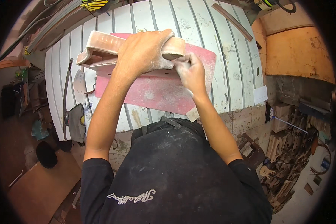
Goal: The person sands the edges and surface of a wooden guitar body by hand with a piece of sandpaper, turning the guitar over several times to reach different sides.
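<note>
A dusty, light-brown wooden piece (105, 41) with a rounded right end and an angular, notched left end is held above a pink board (149, 95). Across its middle lies my left hand (143, 50), wrapped over the top with the thumb near the rounded end. My right hand (190, 72) is closed, its fingers curled against the underside of that end. White dust coats the fingers of both hands. What the right fingers pinch, if anything, is hidden. The pink board rests on a white slatted table (235, 82).
Left of the board are a curled beige sheet (80, 83), a dark thin strip (68, 82) and a grey pad-like object (77, 121). A brown wooden strip (233, 22) and white paper (260, 95) lie on the right. Wood offcuts (287, 149) are piled beyond the table.
</note>
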Demonstrator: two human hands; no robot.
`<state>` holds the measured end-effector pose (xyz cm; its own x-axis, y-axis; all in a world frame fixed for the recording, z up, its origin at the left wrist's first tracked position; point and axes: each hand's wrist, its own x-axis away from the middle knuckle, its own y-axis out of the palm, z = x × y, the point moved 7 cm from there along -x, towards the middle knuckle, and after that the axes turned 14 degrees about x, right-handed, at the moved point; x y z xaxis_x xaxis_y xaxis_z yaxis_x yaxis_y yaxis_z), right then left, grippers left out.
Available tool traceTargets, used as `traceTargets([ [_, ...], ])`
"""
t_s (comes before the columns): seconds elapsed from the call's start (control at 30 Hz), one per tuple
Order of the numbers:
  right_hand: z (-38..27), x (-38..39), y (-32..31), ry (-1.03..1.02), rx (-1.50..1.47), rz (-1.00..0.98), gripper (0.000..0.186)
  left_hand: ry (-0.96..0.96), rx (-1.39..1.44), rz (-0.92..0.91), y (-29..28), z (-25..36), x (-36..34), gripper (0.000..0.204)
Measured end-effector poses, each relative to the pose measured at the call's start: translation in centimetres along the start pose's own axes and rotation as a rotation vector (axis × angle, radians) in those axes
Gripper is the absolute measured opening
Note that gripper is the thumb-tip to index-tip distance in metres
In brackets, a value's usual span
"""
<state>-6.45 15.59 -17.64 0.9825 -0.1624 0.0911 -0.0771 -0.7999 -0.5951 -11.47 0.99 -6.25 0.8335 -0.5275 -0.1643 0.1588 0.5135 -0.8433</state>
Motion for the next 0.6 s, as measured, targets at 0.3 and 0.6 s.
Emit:
traceTargets([
  [0.3, 2.5, -1.2, 1.1, -0.031, -0.362, -0.03, 0.01, -0.067, 0.041, -0.07, 0.0, 0.8, 0.4, 0.06],
  [0.6, 1.0, 0.6, -0.4, -0.06, -0.242, -0.065, 0.014, -0.099, 0.018, -0.057, -0.1, 0.2, 0.4, 0.059],
])
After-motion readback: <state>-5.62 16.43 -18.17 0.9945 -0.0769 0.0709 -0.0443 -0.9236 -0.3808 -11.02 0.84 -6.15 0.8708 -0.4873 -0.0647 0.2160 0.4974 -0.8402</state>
